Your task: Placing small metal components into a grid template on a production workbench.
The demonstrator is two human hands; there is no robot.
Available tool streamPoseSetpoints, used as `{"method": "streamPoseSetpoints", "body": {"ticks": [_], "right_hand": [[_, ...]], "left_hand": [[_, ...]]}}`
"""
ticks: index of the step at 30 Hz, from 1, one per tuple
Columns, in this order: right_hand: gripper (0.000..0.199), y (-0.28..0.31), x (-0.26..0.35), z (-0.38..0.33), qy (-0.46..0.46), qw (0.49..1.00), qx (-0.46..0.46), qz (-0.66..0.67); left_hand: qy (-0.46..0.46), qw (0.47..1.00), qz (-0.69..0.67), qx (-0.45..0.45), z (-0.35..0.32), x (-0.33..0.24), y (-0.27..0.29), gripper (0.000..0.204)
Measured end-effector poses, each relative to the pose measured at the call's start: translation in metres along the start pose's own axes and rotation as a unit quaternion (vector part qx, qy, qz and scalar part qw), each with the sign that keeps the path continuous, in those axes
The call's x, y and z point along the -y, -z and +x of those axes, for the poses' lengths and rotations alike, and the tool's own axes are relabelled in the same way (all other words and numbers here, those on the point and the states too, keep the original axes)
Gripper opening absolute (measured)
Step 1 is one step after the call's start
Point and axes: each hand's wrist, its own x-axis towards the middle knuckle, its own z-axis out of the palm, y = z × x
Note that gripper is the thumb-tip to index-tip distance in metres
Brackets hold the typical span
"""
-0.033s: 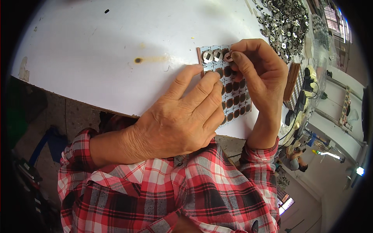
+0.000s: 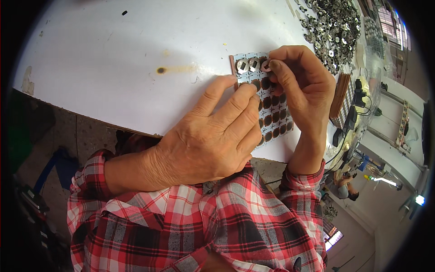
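Note:
A panel of small circuit boards (image 2: pixel 275 100) lies on the white table, with rows of dark round spots across it. In its far row sit two round silver metal pieces, one of them a disc (image 2: pixel 242 66) with a black square in its middle. My left hand (image 2: pixel 213 131) rests over the panel's near left part, fingers spread and holding nothing, fingertips on its edge and surface. Between thumb and forefinger, my right hand (image 2: pixel 301 79) pinches a similar round metal disc (image 2: pixel 266 66) at the third spot of that row. Its other fingers curl behind, partly hidden.
A heap of small metal pieces (image 2: pixel 333 31) covers the table's far right. Beside my right wrist stands a stack of brown-edged panels (image 2: pixel 340 99), with black cables next to it. A small black piece (image 2: pixel 124 13) lies far left. Another person (image 2: pixel 343 187) is in the background at right.

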Motion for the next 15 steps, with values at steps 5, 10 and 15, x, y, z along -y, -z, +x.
{"method": "streamPoseSetpoints", "body": {"ticks": [5,10,15], "right_hand": [[0.012,-0.009,-0.009,-0.003,0.069,0.989,-0.064,-0.114],[0.011,-0.01,-0.01,0.0,0.102,0.987,-0.057,-0.107],[0.012,-0.002,-0.018,0.005,0.118,0.991,-0.026,-0.062]], "left_hand": [[-0.002,1.0,0.002,0.001,0.001,0.0,-0.001,0.056],[-0.003,1.0,-0.004,-0.003,0.001,-0.001,0.001,0.056],[-0.008,1.0,0.023,-0.014,0.001,-0.001,-0.003,0.055]]}}
